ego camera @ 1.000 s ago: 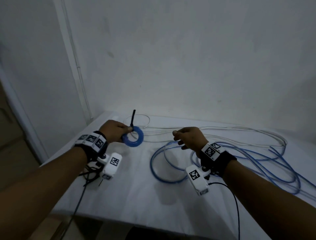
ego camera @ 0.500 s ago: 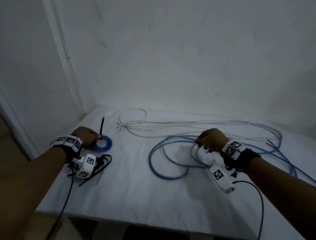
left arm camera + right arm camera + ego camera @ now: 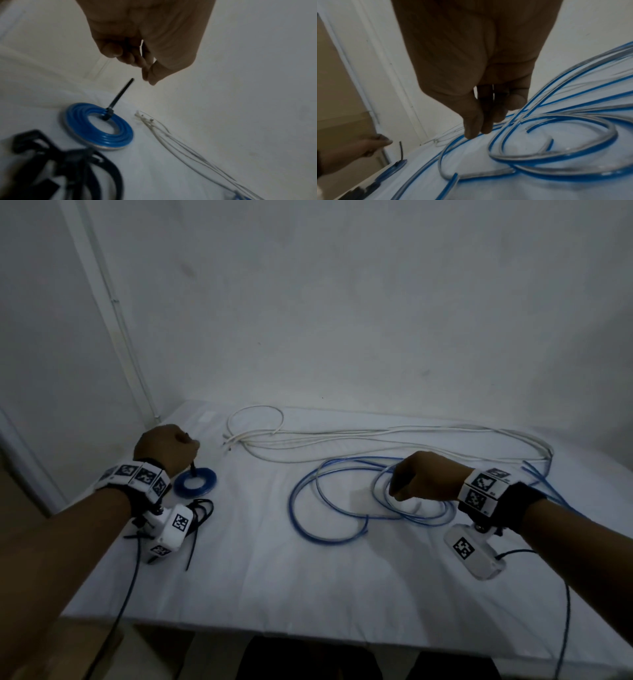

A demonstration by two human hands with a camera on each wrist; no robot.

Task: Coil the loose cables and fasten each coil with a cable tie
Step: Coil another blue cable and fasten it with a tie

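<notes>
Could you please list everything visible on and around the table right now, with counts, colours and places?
Coil: one, blue, tied, table's left side.
Cable tie on the coil: one, black, tail standing up, just below the left fingertips.
Spare cable ties: a loose bunch, black, count unclear, near the left wrist.
Loose blue cable: blue and clear, long loops, centre to right; number of pieces unclear.
White cables: several strands, white, along the back.
Table: one, covered in white.
Wrist cameras: two, white, under each wrist.
Left hand: above the coil, holding nothing.
Right hand: over the blue loops; grip unclear.
</notes>
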